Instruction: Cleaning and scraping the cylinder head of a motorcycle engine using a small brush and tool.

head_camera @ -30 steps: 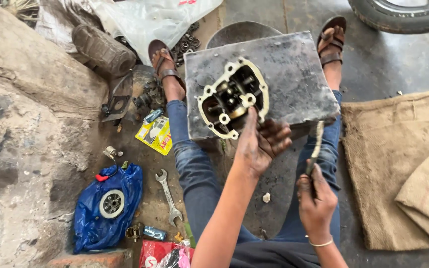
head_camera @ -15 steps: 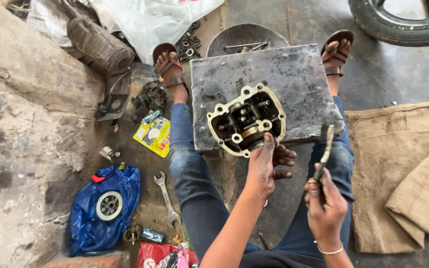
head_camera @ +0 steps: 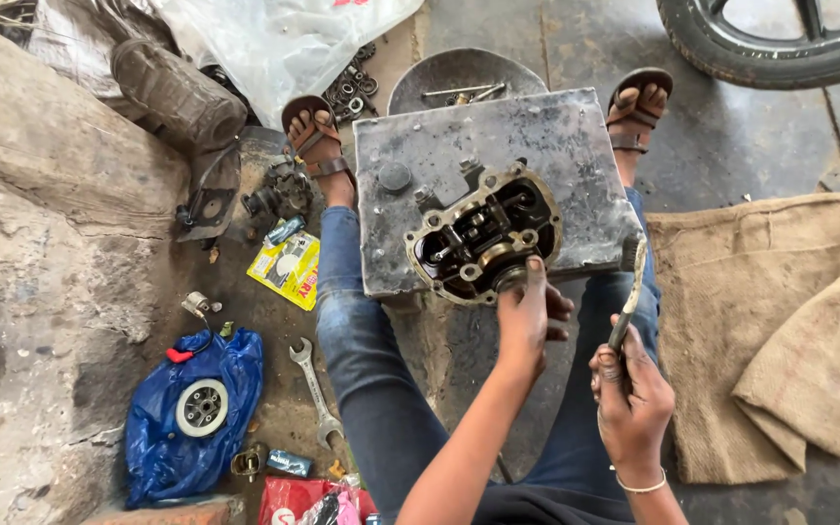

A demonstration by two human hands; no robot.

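Basically, the person sat on the floor with legs stretched out and a flat grey metal plate [head_camera: 537, 146] laid across the shins, which served as a low work surface. On it rested an engine cylinder head [head_camera: 483, 236], open side up, so its inner parts faced the camera. It sat at the plate's near edge, close to the body, within easy reach of both hands.

Left hand [head_camera: 529, 316] gripped the near rim of the cylinder head, fingers curled over the flange, apparently to steady it. Right hand [head_camera: 631, 387] was clenched around the handle of a slim metal tool [head_camera: 631, 292], held upright just beside the plate's right edge and apart from the head.

Containers: a round metal pan [head_camera: 439, 83] beyond the plate held loose bolts and small parts, kept between the feet. A blue plastic bag [head_camera: 162, 447] on the left lay open with a round pale disc-shaped part [head_camera: 201, 408] resting in it. A spanner [head_camera: 315, 389] lay on the floor just beside the left leg. A yellow packet [head_camera: 289, 267] lay near the knee. Burlap sacking [head_camera: 780, 321] was spread on the right. A tyre [head_camera: 780, 44] showed top right.
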